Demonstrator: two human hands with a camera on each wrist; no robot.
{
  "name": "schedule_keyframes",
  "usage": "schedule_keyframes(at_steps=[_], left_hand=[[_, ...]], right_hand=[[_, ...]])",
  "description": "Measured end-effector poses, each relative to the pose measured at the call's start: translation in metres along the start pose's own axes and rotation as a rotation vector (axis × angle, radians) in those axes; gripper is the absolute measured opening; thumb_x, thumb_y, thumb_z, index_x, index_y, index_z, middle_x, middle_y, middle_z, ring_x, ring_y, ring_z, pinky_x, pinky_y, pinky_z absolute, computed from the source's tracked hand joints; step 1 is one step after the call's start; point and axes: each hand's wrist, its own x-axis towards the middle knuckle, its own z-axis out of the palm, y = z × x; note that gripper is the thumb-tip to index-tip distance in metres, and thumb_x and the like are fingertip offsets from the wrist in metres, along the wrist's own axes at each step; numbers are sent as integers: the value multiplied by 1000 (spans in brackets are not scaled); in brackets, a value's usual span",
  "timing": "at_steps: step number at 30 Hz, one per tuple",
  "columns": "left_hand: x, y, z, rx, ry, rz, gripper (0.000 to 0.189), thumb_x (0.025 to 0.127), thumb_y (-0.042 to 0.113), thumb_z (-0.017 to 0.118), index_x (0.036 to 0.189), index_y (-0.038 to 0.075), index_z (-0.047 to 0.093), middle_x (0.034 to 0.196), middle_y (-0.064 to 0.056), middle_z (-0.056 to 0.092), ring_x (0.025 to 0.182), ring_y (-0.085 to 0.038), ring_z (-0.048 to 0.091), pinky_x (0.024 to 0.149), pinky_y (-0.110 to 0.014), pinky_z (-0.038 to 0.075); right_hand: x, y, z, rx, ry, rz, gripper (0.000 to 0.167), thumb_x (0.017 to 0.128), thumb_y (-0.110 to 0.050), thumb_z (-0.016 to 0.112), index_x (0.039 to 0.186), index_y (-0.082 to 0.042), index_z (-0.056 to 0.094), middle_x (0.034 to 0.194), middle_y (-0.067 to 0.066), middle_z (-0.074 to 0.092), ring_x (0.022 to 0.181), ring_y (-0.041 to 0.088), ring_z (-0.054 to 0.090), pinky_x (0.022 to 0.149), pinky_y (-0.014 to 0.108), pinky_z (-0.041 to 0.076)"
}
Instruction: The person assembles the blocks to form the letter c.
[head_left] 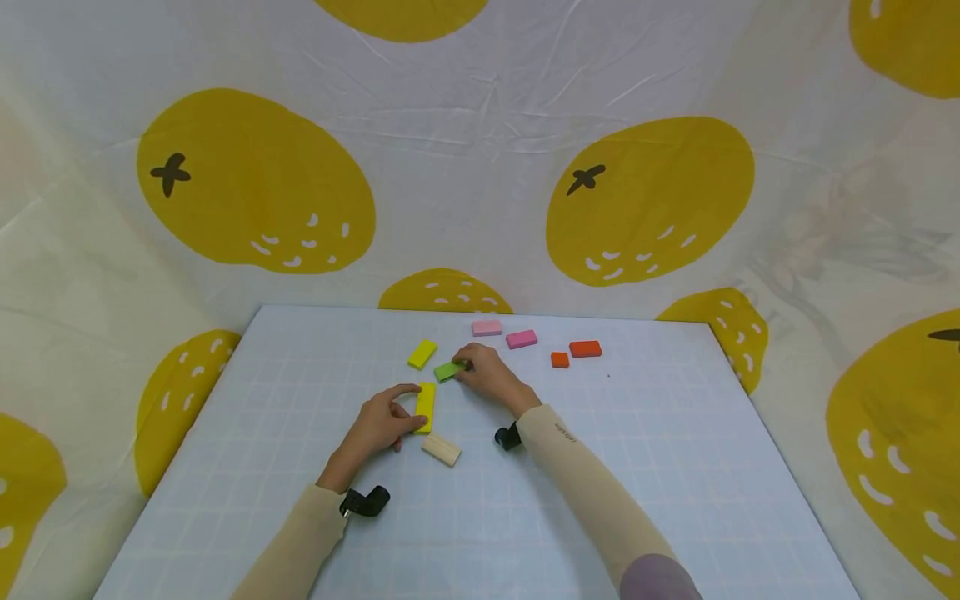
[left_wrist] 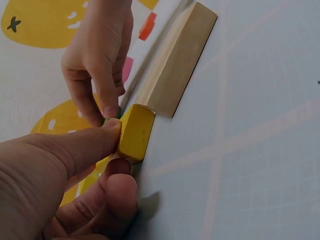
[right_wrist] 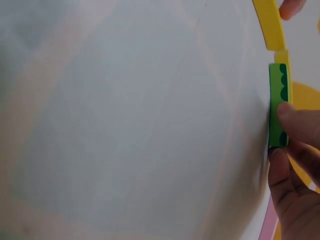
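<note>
My left hand [head_left: 381, 421] pinches a long yellow block [head_left: 426, 407] by its sides, thumb at the near end and a finger at the far end. In the left wrist view the thumb presses against this yellow block [left_wrist: 136, 131]. Farther off and to the right, my right hand [head_left: 489, 373] pinches a green block [head_left: 447, 371] between thumb and fingers. Dark green scallops mark one face of the green block [right_wrist: 277, 90] in the right wrist view. A plain wooden block [head_left: 441, 451] lies just nearer than the held yellow one.
Another yellow block [head_left: 422, 353] lies beyond the hands. Toward the far edge are a light pink block [head_left: 486, 327] and a darker pink block [head_left: 522, 339]. To their right sit a small orange-red block [head_left: 559, 360] and a longer red one [head_left: 585, 348]. A patterned cloth [head_left: 465, 208] hangs behind the table.
</note>
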Motion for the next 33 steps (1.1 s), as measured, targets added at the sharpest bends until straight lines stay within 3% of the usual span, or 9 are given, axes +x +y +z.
schedule_keyframes(at_steps=[33], left_hand=[[-2, 0, -1, -12, -8, 16, 61, 90, 26, 81, 144, 16, 57, 79, -4, 72, 45, -19, 58, 51, -30, 45]], right_hand=[[-2, -5, 5, 7, 1, -29, 28, 98, -13, 70, 126, -6, 72, 128, 11, 68, 107, 22, 63, 101, 36, 55]])
